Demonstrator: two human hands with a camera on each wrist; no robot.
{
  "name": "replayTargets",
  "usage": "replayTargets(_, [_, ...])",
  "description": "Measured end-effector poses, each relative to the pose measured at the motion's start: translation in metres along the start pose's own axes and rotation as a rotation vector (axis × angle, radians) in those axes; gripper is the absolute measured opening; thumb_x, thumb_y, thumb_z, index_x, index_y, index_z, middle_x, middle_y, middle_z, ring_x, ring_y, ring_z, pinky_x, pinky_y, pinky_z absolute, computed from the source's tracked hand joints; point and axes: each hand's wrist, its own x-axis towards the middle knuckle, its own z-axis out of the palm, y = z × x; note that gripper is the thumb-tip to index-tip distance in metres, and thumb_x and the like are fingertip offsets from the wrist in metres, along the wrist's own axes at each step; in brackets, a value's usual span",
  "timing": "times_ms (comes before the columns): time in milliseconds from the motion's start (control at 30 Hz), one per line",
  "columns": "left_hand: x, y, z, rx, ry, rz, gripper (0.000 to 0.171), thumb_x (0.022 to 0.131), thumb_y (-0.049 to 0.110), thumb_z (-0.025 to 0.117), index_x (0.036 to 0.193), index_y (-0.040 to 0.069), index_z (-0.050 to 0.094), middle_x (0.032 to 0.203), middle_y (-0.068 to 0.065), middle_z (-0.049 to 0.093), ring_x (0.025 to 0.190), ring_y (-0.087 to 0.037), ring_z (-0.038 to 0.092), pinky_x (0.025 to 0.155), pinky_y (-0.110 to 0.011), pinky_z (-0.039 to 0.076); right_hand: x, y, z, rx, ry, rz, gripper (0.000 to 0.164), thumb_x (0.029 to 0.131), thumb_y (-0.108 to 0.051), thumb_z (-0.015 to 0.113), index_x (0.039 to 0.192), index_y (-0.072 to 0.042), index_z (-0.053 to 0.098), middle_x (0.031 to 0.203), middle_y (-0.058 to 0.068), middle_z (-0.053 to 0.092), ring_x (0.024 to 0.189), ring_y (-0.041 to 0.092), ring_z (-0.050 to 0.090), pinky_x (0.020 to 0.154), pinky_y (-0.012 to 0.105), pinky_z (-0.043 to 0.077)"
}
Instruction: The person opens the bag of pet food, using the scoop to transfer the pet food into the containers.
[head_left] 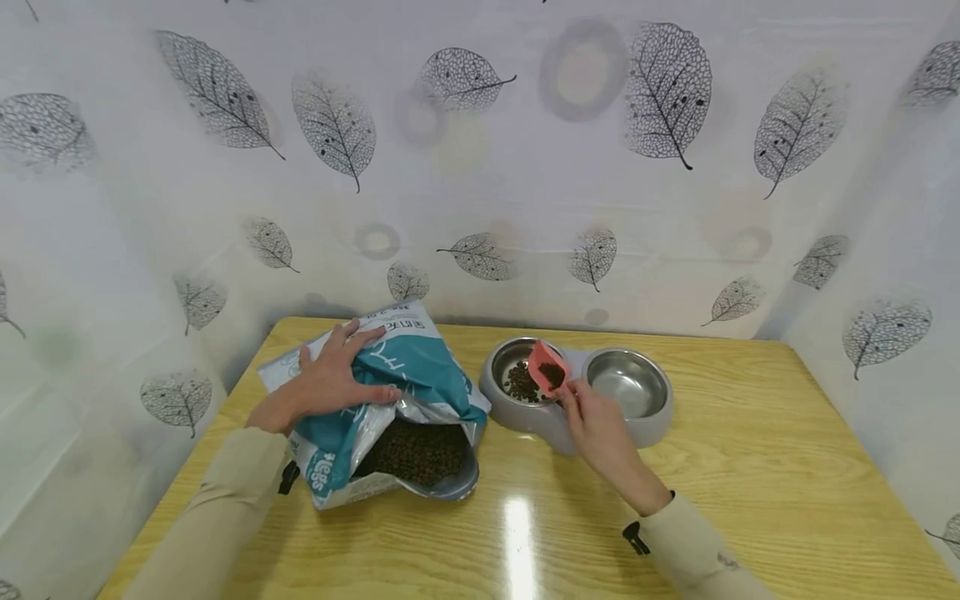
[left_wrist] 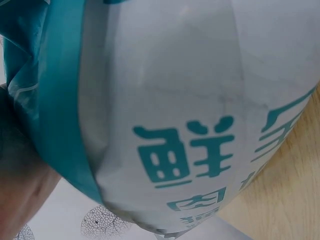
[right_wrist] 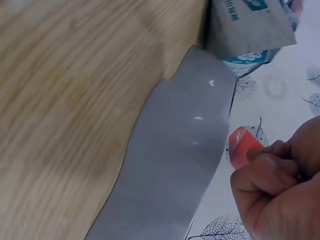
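Observation:
My right hand [head_left: 602, 427] grips the handle of a small pink scoop [head_left: 537, 360], tilted over the left steel bowl of a grey double pet bowl [head_left: 525, 423]. Dark brown kibble [head_left: 553, 374] sits in the scoop, and more lies in that bowl below. In the right wrist view, curled fingers [right_wrist: 267, 175] hide the scoop's handle. Spread over the top of a teal and white pet food bag [head_left: 397, 358], my left hand [head_left: 330, 379] presses on it with extended fingers. The bag lies on its side, its mouth facing me, with kibble [head_left: 416, 450] inside.
The right steel bowl [head_left: 628, 383] of the pair shows bare metal. Everything stands on a yellow wooden table [head_left: 742, 450]. Behind it and at both sides hangs a pale leaf-print sheet [head_left: 525, 183], close to the table's back edge.

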Motion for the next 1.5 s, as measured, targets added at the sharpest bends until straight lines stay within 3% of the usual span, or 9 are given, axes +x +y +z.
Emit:
replayTargets(200, [0.0, -0.001, 0.001, -0.002, -0.004, 0.0, 0.107, 0.08, 0.072, 0.073, 0.164, 0.028, 0.024, 0.171, -0.022, 0.002, 0.155, -0.053, 0.008, 0.109, -0.086, -0.008, 0.003, 0.005, 0.006, -0.114, 0.003, -0.041, 0.016, 0.104, -0.012, 0.06, 0.091, -0.002, 0.058, 0.06, 0.002, 0.048, 0.049, 0.011, 0.04, 0.043, 0.023, 0.034])
replayTargets(433, [0.0, -0.001, 0.001, -0.012, 0.005, 0.006, 0.106, 0.08, 0.071, 0.073, 0.164, 0.029, 0.025, 0.172, -0.021, 0.003, 0.155, -0.052, 0.01, 0.11, -0.085, -0.008, 0.006, 0.01, 0.012, -0.276, 0.094, -0.17, 0.015, 0.098, -0.008, 0.068, 0.092, -0.001, 0.055, 0.061, 0.007, 0.05, 0.048, 0.018, 0.045, 0.041, 0.031, 0.038])
replayTargets(800, [0.0, -0.002, 0.002, -0.011, 0.003, 0.001, 0.107, 0.08, 0.072, 0.073, 0.164, 0.029, 0.024, 0.172, -0.021, 0.002, 0.156, -0.052, 0.009, 0.109, -0.086, -0.009, 0.004, 0.009, 0.013, -0.371, 0.138, -0.141, 0.017, 0.096, -0.01, 0.07, 0.092, -0.001, 0.057, 0.065, 0.014, 0.054, 0.047, 0.03, 0.052, 0.037, 0.039, 0.041])
replayTargets(1000, [0.001, -0.002, 0.001, -0.008, 0.003, 0.0, 0.108, 0.079, 0.073, 0.073, 0.164, 0.03, 0.024, 0.172, -0.02, 0.002, 0.156, -0.051, 0.007, 0.11, -0.085, -0.009, 0.001, 0.008, 0.006, -0.11, 0.095, -0.051, 0.008, 0.097, -0.008, 0.069, 0.096, -0.001, 0.065, 0.066, 0.006, 0.057, 0.055, 0.015, 0.047, 0.049, 0.029, 0.04])
replayTargets(1100, [0.002, -0.002, 0.001, -0.004, 0.006, 0.0, 0.108, 0.079, 0.073, 0.073, 0.164, 0.029, 0.024, 0.172, -0.021, 0.002, 0.156, -0.051, 0.007, 0.11, -0.085, -0.008, -0.003, 0.005, 0.0, 0.082, 0.032, 0.078, 0.012, 0.1, -0.013, 0.066, 0.098, -0.001, 0.07, 0.063, 0.0, 0.052, 0.056, 0.008, 0.041, 0.051, 0.024, 0.035])
replayTargets(1267, [0.002, -0.002, 0.001, 0.001, 0.003, -0.005, 0.108, 0.079, 0.073, 0.072, 0.164, 0.028, 0.024, 0.172, -0.021, 0.003, 0.156, -0.051, 0.006, 0.11, -0.085, -0.007, -0.014, -0.006, -0.015, 0.527, -0.203, 0.381, 0.028, 0.106, -0.022, 0.057, 0.111, 0.003, 0.069, 0.061, -0.005, 0.043, 0.047, 0.004, 0.033, 0.044, 0.019, 0.028])
replayTargets(1333, [0.002, -0.002, 0.001, 0.001, 0.002, -0.007, 0.108, 0.079, 0.073, 0.072, 0.164, 0.029, 0.024, 0.172, -0.021, 0.003, 0.156, -0.051, 0.006, 0.11, -0.085, -0.007, -0.021, -0.011, -0.021, 0.692, -0.282, 0.456, 0.032, 0.107, -0.023, 0.055, 0.116, 0.006, 0.065, 0.061, -0.006, 0.041, 0.045, 0.004, 0.03, 0.042, 0.019, 0.027])
replayTargets(1400, [0.002, -0.002, 0.001, -0.001, 0.002, -0.008, 0.108, 0.079, 0.074, 0.072, 0.164, 0.029, 0.024, 0.172, -0.021, 0.003, 0.156, -0.051, 0.006, 0.11, -0.085, -0.008, -0.027, -0.014, -0.024, 0.805, -0.346, 0.47, 0.035, 0.108, -0.023, 0.054, 0.118, 0.011, 0.061, 0.061, -0.007, 0.039, 0.045, 0.004, 0.028, 0.043, 0.018, 0.025])
replayTargets(1500, [0.002, -0.002, 0.001, -0.003, 0.005, -0.007, 0.108, 0.079, 0.074, 0.072, 0.164, 0.029, 0.023, 0.172, -0.021, 0.003, 0.156, -0.051, 0.006, 0.11, -0.085, -0.008, -0.036, -0.017, -0.025, 0.892, -0.424, 0.393, 0.04, 0.109, -0.022, 0.052, 0.116, 0.017, 0.056, 0.06, -0.008, 0.038, 0.045, 0.001, 0.027, 0.043, 0.016, 0.025])
